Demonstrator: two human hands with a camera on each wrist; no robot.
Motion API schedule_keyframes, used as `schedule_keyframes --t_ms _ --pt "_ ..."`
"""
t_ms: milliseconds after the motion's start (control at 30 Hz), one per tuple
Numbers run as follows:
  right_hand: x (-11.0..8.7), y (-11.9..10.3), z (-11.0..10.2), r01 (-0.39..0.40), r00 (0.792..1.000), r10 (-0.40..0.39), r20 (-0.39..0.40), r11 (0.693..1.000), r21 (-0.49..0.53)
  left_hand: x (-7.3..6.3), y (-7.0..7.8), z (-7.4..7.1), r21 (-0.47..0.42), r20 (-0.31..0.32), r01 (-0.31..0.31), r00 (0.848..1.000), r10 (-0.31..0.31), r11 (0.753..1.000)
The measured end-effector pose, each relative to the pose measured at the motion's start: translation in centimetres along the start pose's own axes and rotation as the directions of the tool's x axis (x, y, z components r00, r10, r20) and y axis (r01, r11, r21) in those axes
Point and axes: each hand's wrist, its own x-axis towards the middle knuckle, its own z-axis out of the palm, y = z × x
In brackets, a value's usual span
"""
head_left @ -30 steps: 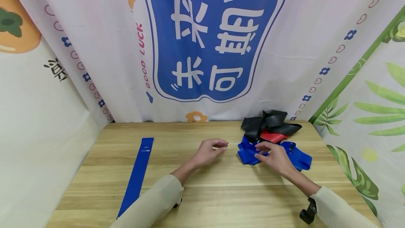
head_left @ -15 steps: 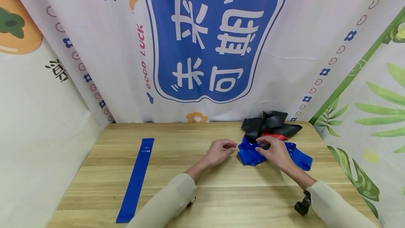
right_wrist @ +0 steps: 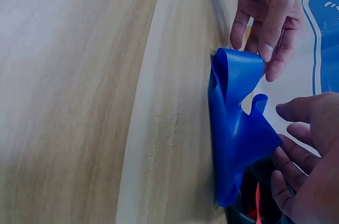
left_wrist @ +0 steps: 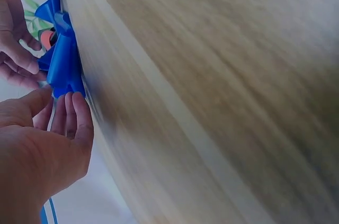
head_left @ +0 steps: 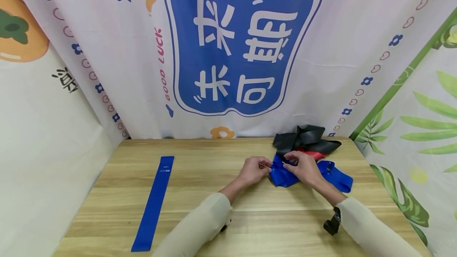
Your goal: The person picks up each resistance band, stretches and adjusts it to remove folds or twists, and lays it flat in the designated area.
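Observation:
A crumpled blue resistance band lies toward the right of the wooden table, folded into loose loops. At its left end, my left hand has thumb and fingertips around the edge and pinches it lightly; the left wrist view shows this hand against the blue edge. My right hand is over the band's upper right part. In the right wrist view, fingers of the right hand touch a raised corner of the blue band, while the thumb stands apart from it.
Another blue resistance band lies flat and straight on the left of the table. Black bands and a red band are heaped behind the crumpled one. More blue band spreads right of the right hand. A printed curtain hangs behind.
My left hand has moved right and reached the left edge of the crumpled blue resistance band. My right hand has shifted slightly up and left. The flat band has stayed put.

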Motion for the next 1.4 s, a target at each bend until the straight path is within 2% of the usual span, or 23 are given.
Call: schedule_keyframes --t_ms 67,267,367,600,733,933,1100,1200,1400 --pt "0.1 0.1 0.3 -0.001 1.000 0.001 0.011 1.000 0.004 0.0 -0.1 0.1 -0.016 0.001 0.013 1.000 -0.013 1.000" --pt "0.3 0.8 0.8 0.006 0.999 -0.006 0.036 1.000 0.003 0.2 -0.4 0.5 -0.095 0.022 0.003 1.000 -0.001 0.995" --pt "0.2 1.1 0.9 0.011 0.999 -0.011 0.046 1.000 0.018 0.3 -0.6 0.7 -0.093 0.028 0.001 1.000 0.002 0.996" --pt "-0.4 1.7 0.9 0.000 0.999 -0.002 0.038 0.999 0.048 0.3 -0.6 1.0 -0.025 0.063 0.030 0.998 -0.028 0.999" --pt "-0.9 1.9 1.0 -0.031 0.999 0.030 0.017 0.999 0.040 0.2 -0.4 1.3 0.024 0.091 0.019 0.996 -0.021 1.000" --pt "-1.4 2.1 1.0 -0.076 0.997 0.075 0.008 0.994 0.083 0.4 -0.1 1.7 0.072 0.122 0.009 0.992 -0.018 0.997" --pt "-1.8 2.3 1.0 -0.109 0.994 0.108 0.014 0.987 0.121 0.4 0.3 1.9 0.102 0.124 -0.014 0.992 0.002 0.995" --pt "-2.0 2.5 0.8 -0.103 0.995 0.099 0.033 0.982 0.160 0.3 0.4 1.8 0.151 0.106 -0.035 0.994 0.019 0.988" --pt "-2.3 2.9 0.3 -0.034 0.997 0.019 0.069 0.974 0.225 0.2 -0.1 1.1 0.224 0.076 -0.041 0.997 0.025 0.974"
